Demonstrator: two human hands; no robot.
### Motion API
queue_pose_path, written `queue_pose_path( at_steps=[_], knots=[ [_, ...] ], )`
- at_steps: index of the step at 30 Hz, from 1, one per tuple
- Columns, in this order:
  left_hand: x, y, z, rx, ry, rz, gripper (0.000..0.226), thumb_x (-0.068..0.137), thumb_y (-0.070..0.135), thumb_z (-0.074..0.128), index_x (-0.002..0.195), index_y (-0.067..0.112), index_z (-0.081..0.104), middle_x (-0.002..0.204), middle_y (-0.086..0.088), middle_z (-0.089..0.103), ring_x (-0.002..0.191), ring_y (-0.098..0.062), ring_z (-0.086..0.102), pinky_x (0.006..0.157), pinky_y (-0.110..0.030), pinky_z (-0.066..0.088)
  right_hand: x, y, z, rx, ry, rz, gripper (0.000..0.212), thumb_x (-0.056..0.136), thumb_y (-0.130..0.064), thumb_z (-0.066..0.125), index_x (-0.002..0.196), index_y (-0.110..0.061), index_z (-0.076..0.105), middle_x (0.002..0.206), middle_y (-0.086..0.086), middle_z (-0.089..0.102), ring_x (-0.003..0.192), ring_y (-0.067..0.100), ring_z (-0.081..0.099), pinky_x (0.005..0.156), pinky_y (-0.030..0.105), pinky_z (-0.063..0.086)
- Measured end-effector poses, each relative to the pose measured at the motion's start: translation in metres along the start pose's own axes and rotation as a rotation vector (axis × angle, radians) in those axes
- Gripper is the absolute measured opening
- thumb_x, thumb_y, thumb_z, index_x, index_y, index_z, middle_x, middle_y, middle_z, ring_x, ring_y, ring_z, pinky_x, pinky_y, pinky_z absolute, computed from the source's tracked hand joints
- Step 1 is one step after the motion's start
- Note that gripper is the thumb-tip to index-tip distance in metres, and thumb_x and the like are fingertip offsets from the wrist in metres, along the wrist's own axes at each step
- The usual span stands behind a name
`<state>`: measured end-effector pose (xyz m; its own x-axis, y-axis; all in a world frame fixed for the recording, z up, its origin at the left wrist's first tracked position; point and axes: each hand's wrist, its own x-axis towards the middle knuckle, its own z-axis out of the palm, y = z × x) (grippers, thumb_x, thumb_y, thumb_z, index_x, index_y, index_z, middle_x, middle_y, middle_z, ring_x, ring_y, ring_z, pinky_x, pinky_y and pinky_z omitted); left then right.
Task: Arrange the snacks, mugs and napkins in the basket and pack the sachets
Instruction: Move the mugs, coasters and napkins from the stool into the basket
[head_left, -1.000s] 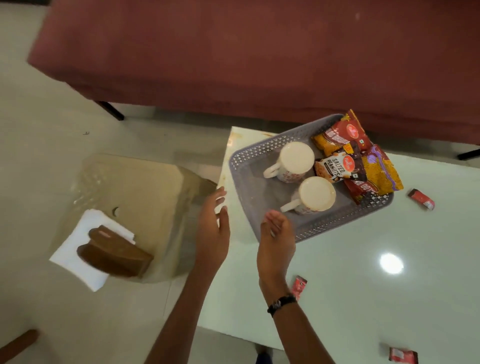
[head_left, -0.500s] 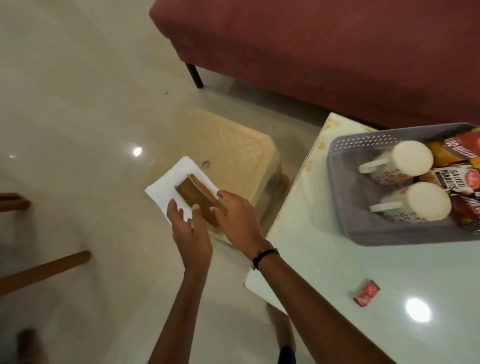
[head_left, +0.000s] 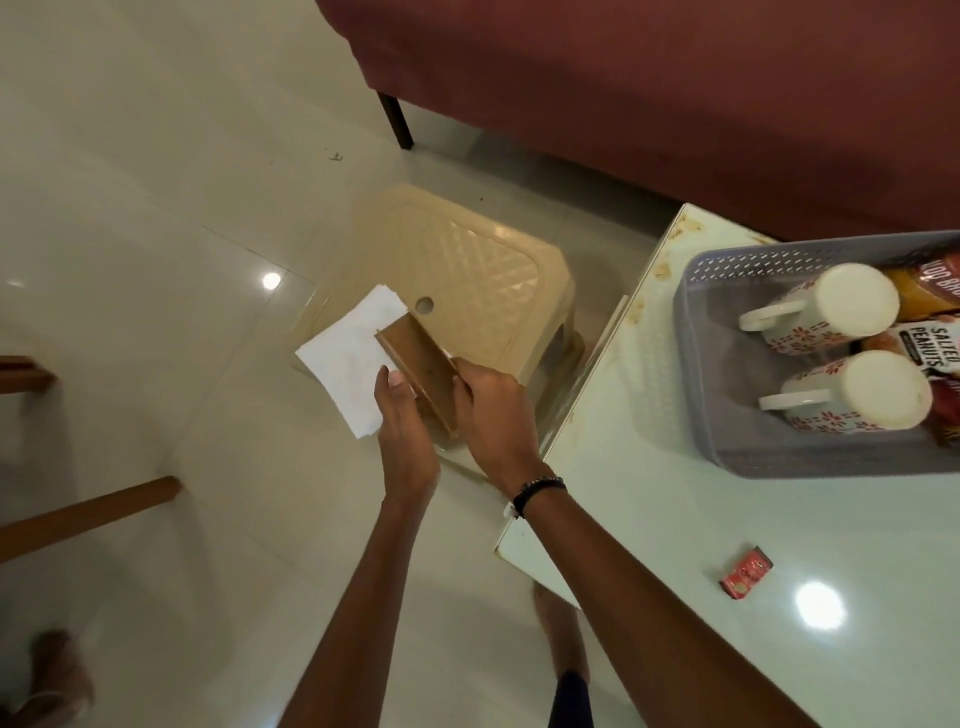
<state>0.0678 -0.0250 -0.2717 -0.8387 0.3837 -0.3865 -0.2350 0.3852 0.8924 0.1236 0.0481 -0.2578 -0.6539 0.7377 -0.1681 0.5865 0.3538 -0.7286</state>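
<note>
Napkins (head_left: 345, 364) and wooden holder (head_left: 415, 371) gripped by both hands on the stool (head_left: 467, 270).

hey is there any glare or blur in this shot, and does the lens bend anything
Head view: two round glare spots, one on the floor, one on the table near the red sachet. The bottom left corner is smeared with blur, while the hands, napkins and mugs stay fairly sharp. The wide lens bows the table edge and the basket rim.
</note>
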Motion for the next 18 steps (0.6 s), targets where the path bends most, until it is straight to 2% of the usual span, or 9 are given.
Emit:
queue_pose_path(
  at_steps=[2,3,5,7,10,12,13,16,18],
  knots=[
    [0.001,-0.001,0.003,0.040,0.002,-0.041,0.053,0.096,0.054,0.023,0.144,0.032,0.024,0.150,0.003,0.035,0.138,-0.017,0.032,0.109,-0.029,0.026,-0.007,0.009,-0.012,0.056,0.071,0.038,0.027,0.100,-0.021,0.043,0.111,-0.009,0.064,0.097,0.009,0.072,0.085,0.023,0.067,0.080,0.033,0.057],
    [0.001,-0.001,0.005,0.086,0.002,-0.066,0.055,0.096,0.055,0.024,0.145,0.029,0.024,0.152,-0.001,0.034,0.138,-0.020,0.033,0.107,-0.029,0.026,-0.011,0.015,-0.020,0.078,0.103,0.059,0.028,0.099,-0.020,0.044,0.114,-0.009,0.065,0.098,0.008,0.072,0.086,0.022,0.067,0.081,0.034,0.057],
    [0.003,0.000,0.008,0.236,0.005,-0.100,0.055,0.097,0.050,0.027,0.145,0.023,0.024,0.150,-0.009,0.037,0.134,-0.027,0.038,0.104,-0.032,0.030,-0.018,0.031,-0.040,0.094,0.170,0.106,0.027,0.098,-0.019,0.046,0.116,-0.011,0.065,0.097,0.008,0.073,0.084,0.021,0.067,0.078,0.036,0.058],
    [0.003,0.000,0.010,0.388,0.008,-0.062,0.053,0.099,0.037,0.036,0.144,0.011,0.027,0.146,-0.017,0.040,0.131,-0.032,0.041,0.108,-0.038,0.033,-0.025,0.050,-0.066,0.093,0.279,0.148,0.025,0.097,-0.017,0.049,0.114,-0.011,0.067,0.095,0.008,0.073,0.082,0.022,0.068,0.076,0.034,0.057],
    [0.004,-0.002,0.014,0.620,-0.008,0.013,0.052,0.096,0.017,0.045,0.140,-0.004,0.030,0.148,-0.023,0.035,0.137,-0.036,0.032,0.115,-0.044,0.026,-0.035,0.083,-0.110,0.062,0.467,0.198,0.024,0.096,-0.017,0.052,0.112,-0.008,0.068,0.098,0.008,0.074,0.079,0.012,0.064,0.072,0.021,0.052],
    [0.005,-0.003,0.016,0.828,-0.055,0.029,0.052,0.096,0.017,0.044,0.141,-0.004,0.029,0.151,-0.024,0.028,0.139,-0.037,0.027,0.114,-0.044,0.023,-0.041,0.105,-0.136,-0.007,0.555,0.234,0.023,0.095,-0.016,0.053,0.106,-0.004,0.069,0.091,0.009,0.074,0.074,0.011,0.061,0.064,0.008,0.041],
    [0.006,-0.004,0.018,0.897,-0.074,0.035,0.053,0.096,0.019,0.044,0.142,-0.002,0.028,0.152,-0.021,0.024,0.140,-0.036,0.024,0.113,-0.043,0.023,-0.044,0.115,-0.147,-0.032,0.597,0.255,0.021,0.095,-0.015,0.054,0.102,-0.003,0.069,0.086,0.010,0.073,0.071,0.014,0.061,0.061,0.007,0.037],
    [0.005,0.000,0.026,0.891,-0.049,0.011,0.057,0.093,0.020,0.045,0.144,0.005,0.024,0.153,-0.016,0.021,0.140,-0.033,0.023,0.114,-0.044,0.023,-0.049,0.141,-0.166,-0.060,0.665,0.350,0.019,0.094,-0.013,0.054,0.102,-0.004,0.069,0.090,0.014,0.073,0.078,0.024,0.064,0.070,0.021,0.043],
    [0.004,0.000,0.030,0.947,-0.036,0.014,0.057,0.093,0.020,0.045,0.144,0.005,0.025,0.153,-0.016,0.021,0.140,-0.034,0.022,0.113,-0.045,0.024,-0.047,0.155,-0.167,-0.064,0.625,0.411,0.021,0.094,-0.012,0.053,0.107,-0.004,0.068,0.097,0.015,0.073,0.089,0.029,0.065,0.075,0.026,0.043]
  ],
)
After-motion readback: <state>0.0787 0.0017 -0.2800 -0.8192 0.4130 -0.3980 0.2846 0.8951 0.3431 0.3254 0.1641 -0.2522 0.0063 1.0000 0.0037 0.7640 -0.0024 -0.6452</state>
